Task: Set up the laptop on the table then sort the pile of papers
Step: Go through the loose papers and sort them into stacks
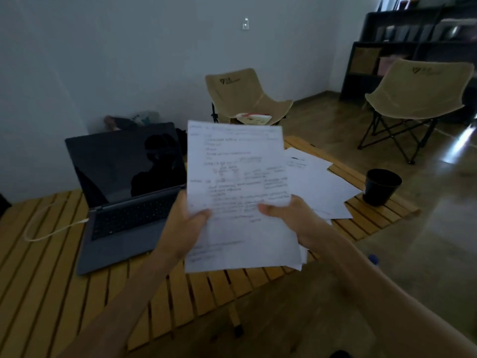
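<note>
Laptop (pixel 124 192) stands open on the slatted table (pixel 51 267), left of centre, screen dark, a white cable (pixel 51 232) at its left edge. That step is judged complete.

Sorting is in hand. The left hand (pixel 188 223) and right hand (pixel 286 218) each pinch a sheaf of papers (pixel 237 192), thumbs on the front face and fingers hidden behind, holding it upright above the near table edge. The top sheet carries handwriting, too blurred to read. Loose sheets (pixel 317 187) lie fanned on the table at the right, near a black cup (pixel 382 187).

Next move, by judgement: free one hand, peel off the top sheet and lay it in its own stack, clear of the cup.
</note>
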